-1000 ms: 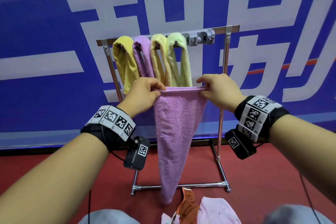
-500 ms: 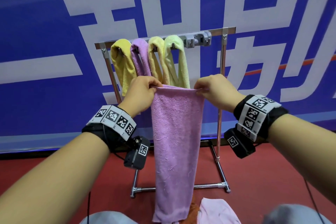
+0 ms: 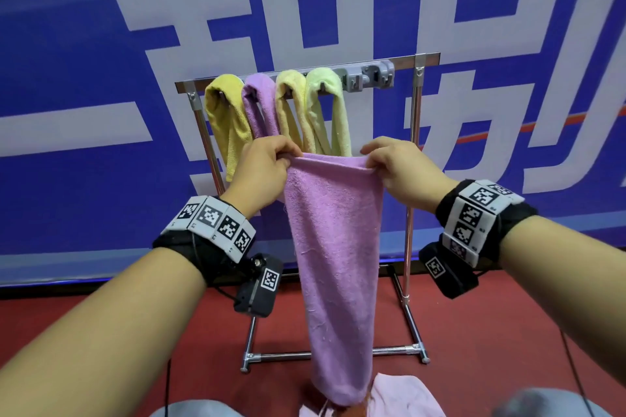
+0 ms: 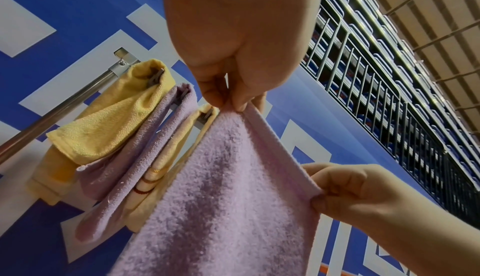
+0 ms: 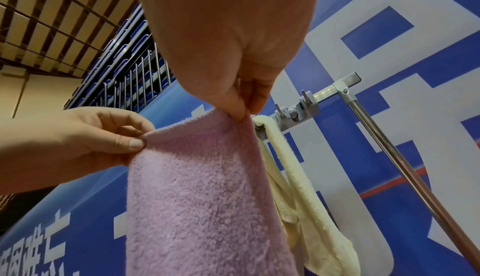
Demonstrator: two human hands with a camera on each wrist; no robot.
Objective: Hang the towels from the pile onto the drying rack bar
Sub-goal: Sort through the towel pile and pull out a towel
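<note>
A pink-purple towel hangs stretched between my two hands in front of the drying rack bar. My left hand pinches its upper left corner and my right hand pinches its upper right corner. The left wrist view shows the left hand pinching the towel hem. In the right wrist view the right hand pinches the towel corner. Several towels, yellow, purple, pale yellow and light green, hang on the rack's hooks. The towel's lower end reaches the pile.
A grey hook block with free hooks sits on the bar right of the hung towels. The rack's right post and foot bar stand on red floor. A blue banner with large white characters is behind. My knees show at the bottom edge.
The held towel has opened from a narrow pointed shape into a wider hanging strip. Both hands keep their pinch on the top corners at about the same height.
</note>
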